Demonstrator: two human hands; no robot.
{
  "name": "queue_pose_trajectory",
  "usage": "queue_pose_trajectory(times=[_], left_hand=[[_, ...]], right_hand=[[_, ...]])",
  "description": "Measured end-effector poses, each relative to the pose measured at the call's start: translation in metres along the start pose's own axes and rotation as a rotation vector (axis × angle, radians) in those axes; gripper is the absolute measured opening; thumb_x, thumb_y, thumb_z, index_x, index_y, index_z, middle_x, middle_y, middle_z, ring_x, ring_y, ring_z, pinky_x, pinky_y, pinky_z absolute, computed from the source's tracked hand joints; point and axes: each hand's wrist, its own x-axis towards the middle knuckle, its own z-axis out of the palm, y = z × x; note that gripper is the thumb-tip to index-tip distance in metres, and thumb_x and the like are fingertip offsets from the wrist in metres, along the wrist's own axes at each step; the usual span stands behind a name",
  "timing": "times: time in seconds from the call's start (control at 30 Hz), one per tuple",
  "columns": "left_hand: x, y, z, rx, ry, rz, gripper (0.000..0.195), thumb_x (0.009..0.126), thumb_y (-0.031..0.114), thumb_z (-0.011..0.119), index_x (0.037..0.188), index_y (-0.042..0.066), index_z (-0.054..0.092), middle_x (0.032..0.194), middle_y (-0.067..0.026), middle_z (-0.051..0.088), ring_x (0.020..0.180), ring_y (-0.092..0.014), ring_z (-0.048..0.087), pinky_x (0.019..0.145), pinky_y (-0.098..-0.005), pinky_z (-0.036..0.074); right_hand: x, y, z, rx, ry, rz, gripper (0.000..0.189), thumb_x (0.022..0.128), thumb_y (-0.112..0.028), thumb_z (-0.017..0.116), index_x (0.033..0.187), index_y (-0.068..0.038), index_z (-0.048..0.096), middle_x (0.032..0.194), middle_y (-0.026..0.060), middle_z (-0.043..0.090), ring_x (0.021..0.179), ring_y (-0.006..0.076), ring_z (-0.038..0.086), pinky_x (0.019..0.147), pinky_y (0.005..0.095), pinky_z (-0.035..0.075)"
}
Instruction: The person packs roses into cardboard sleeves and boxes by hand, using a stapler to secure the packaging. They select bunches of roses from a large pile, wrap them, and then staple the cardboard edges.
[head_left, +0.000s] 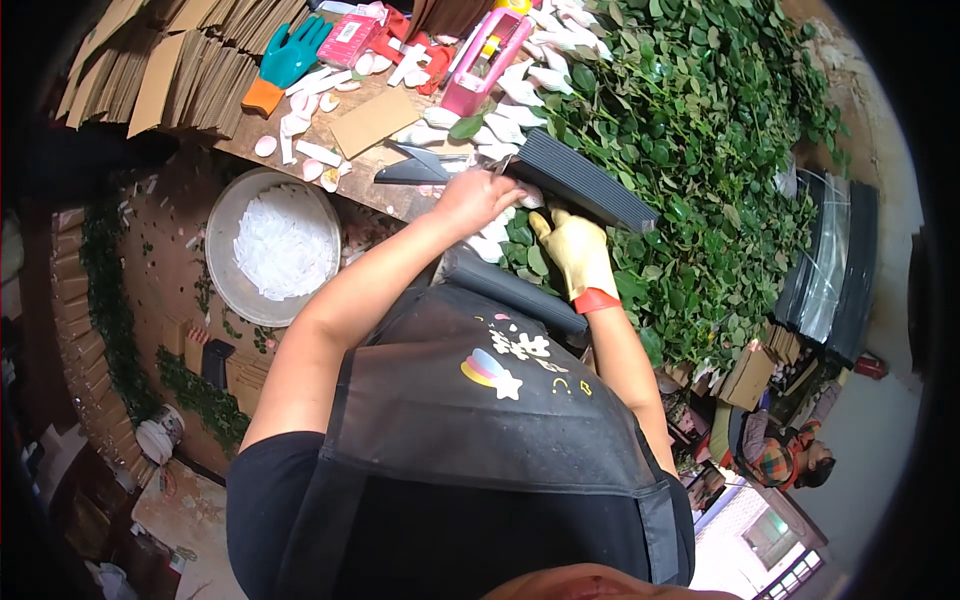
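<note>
My bare left hand (474, 201) is at the table's edge, its fingertips pinched at a pale pink-and-white flower head (531, 196) that looks sleeved in white netting. Just right of it is my right hand (576, 247) in a yellow glove with a red cuff, among green leaves; its fingertips are partly hidden, so its grip is unclear. A dark corrugated sheet (585, 180) stands tilted beyond both hands. Nearer my apron lies a second dark panel (517, 289). White-sleeved heads (487, 244) and leafy stems (531, 251) lie between these two.
Leafy stems (705, 172) are heaped at right. The wooden table (367, 184) bears a pink tape dispenser (487, 64), a teal glove (292, 52), a cardboard piece (373, 122) and stacked cardboard (199, 75). A tub (217, 247) of white strips is at left. Another person (772, 457) is at far right.
</note>
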Motion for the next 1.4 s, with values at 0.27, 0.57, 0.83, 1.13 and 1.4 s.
queue_pose_trajectory(times=[0.27,0.57,0.83,1.13,1.4], left_hand=[[-0.023,-0.009,-0.005,-0.628,0.388,-0.385,0.021,0.099,0.003,0.059,0.079,0.001,0.066,0.07,-0.0013,0.065,0.071,-0.004,0.058,0.061,-0.0264,0.047],[0.0,-0.019,0.01,-0.199,-0.068,-0.421,0.033,0.089,0.034,0.074,0.1,0.004,0.071,0.087,-0.0221,0.072,0.088,-0.041,0.072,0.078,-0.0465,0.055],[-0.007,-0.006,0.031,-0.358,0.065,-0.505,0.026,0.089,0.026,0.071,0.097,0.001,0.075,0.08,-0.0209,0.071,0.075,-0.032,0.072,0.073,-0.042,0.054],[-0.007,-0.009,0.01,-0.779,0.641,-0.714,0.026,0.096,0.01,0.063,0.07,0.009,0.061,0.067,0.0033,0.059,0.062,-0.008,0.055,0.058,-0.0272,0.044],[-0.032,-0.036,-0.02,-0.358,-0.084,-0.541,0.03,0.091,0.028,0.075,0.078,0.003,0.065,0.076,-0.0115,0.068,0.078,-0.019,0.068,0.075,-0.0362,0.053]], right_hand=[[0.012,0.004,0.006,-0.02,0.136,-0.059,0.028,0.094,-0.036,0.07,0.109,-0.014,0.079,0.117,0.0137,0.074,0.113,0.0361,0.067,0.101,0.049,0.052],[0.007,0.003,0.006,-0.063,0.18,-0.129,0.04,0.094,-0.04,0.071,0.125,-0.015,0.073,0.126,0.0143,0.07,0.116,0.0378,0.065,0.102,0.051,0.051],[0.009,-0.001,0.016,-0.129,0.166,-0.014,0.037,0.093,-0.046,0.072,0.113,-0.016,0.079,0.114,0.0124,0.075,0.108,0.0354,0.07,0.097,0.0496,0.054],[0.007,0.001,0.018,-0.068,0.155,0.012,0.035,0.093,-0.043,0.071,0.113,-0.016,0.079,0.116,0.0136,0.075,0.11,0.0358,0.069,0.096,0.0507,0.054],[-0.006,-0.014,-0.051,0.155,-0.283,0.027,0.068,0.092,-0.049,0.074,0.142,-0.005,0.061,0.129,0.0252,0.069,0.122,0.0395,0.065,0.107,0.0452,0.05]])
